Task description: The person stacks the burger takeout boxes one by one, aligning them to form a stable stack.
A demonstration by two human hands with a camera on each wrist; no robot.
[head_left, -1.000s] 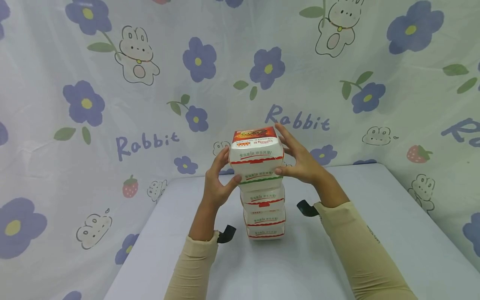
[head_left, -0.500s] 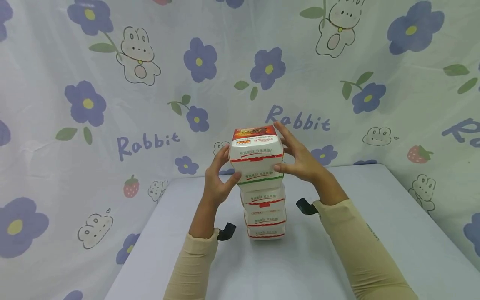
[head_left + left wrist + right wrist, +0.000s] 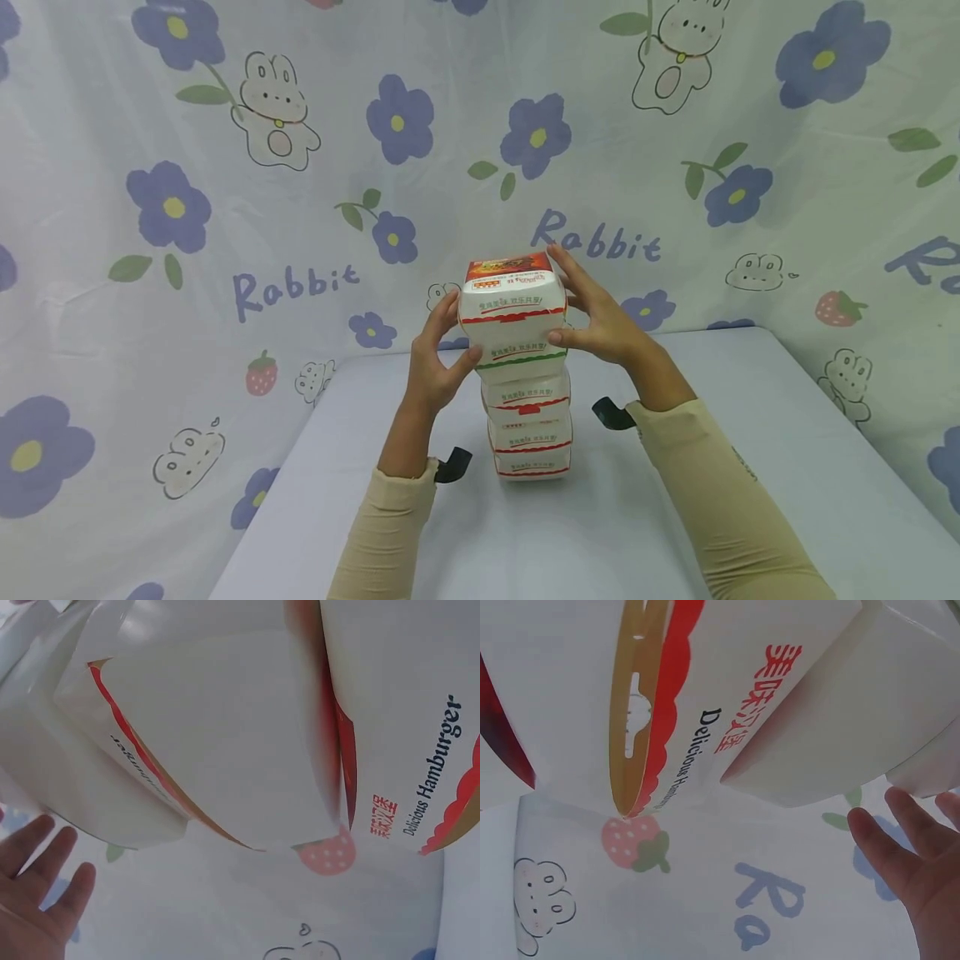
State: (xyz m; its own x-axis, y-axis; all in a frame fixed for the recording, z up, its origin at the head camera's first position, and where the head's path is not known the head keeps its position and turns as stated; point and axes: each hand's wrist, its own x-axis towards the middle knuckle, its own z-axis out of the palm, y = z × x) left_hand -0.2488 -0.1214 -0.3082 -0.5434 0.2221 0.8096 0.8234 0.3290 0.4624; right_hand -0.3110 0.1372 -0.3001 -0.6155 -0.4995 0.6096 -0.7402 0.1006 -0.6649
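Note:
A column of several white paper hamburger boxes stands on the table in the head view. The top hamburger box [image 3: 513, 304] has a red picture lid and a red wavy edge. Below it is a box section with a green wavy edge [image 3: 521, 361]; red-edged boxes [image 3: 528, 396] make up the lower part. My left hand [image 3: 437, 367] holds the upper boxes from the left, thumb at the front. From the right, my right hand [image 3: 600, 321] grips them, its thumb on the front and a finger reaching the lid's edge. Both wrist views show fingers spread beside white cardboard.
The white table [image 3: 337, 500] extends around the column. Behind it hangs a curtain [image 3: 450, 200] printed with rabbits and flowers. A black strap piece [image 3: 453, 467] juts from the left cuff, and another black piece [image 3: 613, 415] from the right.
Both hands and the upper boxes have shifted very slightly since a second ago. The grip looks the same, and the lower boxes stay in place.

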